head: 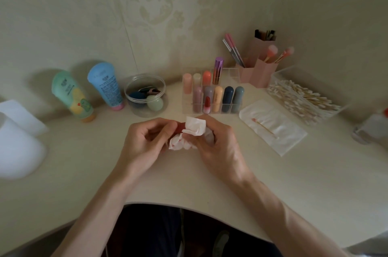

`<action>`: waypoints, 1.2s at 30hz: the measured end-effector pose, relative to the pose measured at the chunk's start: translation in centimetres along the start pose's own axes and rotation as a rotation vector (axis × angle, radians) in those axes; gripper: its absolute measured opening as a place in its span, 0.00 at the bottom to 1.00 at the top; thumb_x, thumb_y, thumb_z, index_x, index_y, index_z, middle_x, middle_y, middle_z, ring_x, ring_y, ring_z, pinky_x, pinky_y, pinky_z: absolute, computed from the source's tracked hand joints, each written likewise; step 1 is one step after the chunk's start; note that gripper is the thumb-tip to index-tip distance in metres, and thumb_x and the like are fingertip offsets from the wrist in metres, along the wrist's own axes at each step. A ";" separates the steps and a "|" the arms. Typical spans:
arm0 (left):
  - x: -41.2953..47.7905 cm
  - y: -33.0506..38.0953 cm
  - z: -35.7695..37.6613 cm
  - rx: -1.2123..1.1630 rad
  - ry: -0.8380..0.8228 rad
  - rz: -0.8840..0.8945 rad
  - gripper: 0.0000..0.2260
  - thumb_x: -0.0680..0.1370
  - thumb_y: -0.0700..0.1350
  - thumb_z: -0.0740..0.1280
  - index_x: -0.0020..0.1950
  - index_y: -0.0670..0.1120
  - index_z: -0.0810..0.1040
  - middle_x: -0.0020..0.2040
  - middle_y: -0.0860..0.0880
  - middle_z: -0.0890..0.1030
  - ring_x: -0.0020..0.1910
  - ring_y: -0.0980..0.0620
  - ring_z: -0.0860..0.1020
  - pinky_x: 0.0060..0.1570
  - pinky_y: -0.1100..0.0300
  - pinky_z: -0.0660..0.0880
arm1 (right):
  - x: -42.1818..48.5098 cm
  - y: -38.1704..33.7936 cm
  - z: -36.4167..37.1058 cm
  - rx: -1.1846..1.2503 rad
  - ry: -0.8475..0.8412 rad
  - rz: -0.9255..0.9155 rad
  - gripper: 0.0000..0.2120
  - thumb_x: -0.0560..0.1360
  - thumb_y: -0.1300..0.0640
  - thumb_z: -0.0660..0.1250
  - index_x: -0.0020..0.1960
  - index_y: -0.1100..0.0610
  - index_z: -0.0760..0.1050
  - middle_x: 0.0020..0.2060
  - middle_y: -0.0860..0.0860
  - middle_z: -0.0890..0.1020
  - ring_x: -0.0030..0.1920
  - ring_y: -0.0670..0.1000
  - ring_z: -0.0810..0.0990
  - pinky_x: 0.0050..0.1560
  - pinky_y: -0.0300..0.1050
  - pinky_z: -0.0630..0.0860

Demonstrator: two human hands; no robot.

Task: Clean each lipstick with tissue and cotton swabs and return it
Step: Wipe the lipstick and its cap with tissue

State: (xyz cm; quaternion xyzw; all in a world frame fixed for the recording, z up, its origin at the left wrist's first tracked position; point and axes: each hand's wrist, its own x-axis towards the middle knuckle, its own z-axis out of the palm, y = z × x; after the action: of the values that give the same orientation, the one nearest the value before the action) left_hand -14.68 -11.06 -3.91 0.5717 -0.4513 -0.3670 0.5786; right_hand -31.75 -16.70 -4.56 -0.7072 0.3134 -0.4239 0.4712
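Lipstick (pixel 181 128) in left hand (pixel 144 141), tissue (pixel 194 129) in right hand (pixel 216 141).

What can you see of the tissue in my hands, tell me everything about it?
The tissue is thin white paper, crumpled into a loose wad. One flatter flap stands up at the top, and there are red-pink smudges on its lower left folds. It sits in the grip of the right hand, whose fingers curl round it, over the table near its front middle. It covers the end of a red lipstick that the left hand pinches.
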 end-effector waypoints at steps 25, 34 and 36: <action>0.2 -0.1 0.0 -0.001 -0.010 0.010 0.11 0.76 0.50 0.69 0.50 0.45 0.87 0.44 0.47 0.88 0.41 0.53 0.84 0.40 0.64 0.78 | 0.2 0.6 0.0 0.091 0.006 0.049 0.01 0.78 0.62 0.75 0.49 0.60 0.84 0.39 0.53 0.87 0.42 0.58 0.86 0.46 0.63 0.83; 0.2 0.1 -0.1 -0.024 -0.019 0.001 0.11 0.78 0.51 0.69 0.54 0.47 0.86 0.48 0.46 0.88 0.49 0.50 0.86 0.50 0.60 0.80 | 0.2 0.6 -0.1 0.080 0.036 0.024 0.04 0.78 0.61 0.75 0.53 0.59 0.85 0.42 0.51 0.88 0.44 0.51 0.87 0.46 0.53 0.84; 0.2 -0.1 -0.1 0.014 -0.021 0.002 0.11 0.80 0.50 0.67 0.52 0.46 0.87 0.45 0.44 0.88 0.44 0.48 0.84 0.44 0.63 0.78 | 0.2 0.7 -0.1 0.073 0.028 0.022 0.04 0.78 0.61 0.75 0.53 0.59 0.85 0.42 0.52 0.88 0.45 0.55 0.87 0.47 0.59 0.84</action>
State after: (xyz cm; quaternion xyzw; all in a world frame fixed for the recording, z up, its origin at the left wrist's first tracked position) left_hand -14.52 -11.22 -4.00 0.5715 -0.4605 -0.3692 0.5701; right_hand -31.77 -17.20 -5.11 -0.6800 0.3117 -0.4397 0.4970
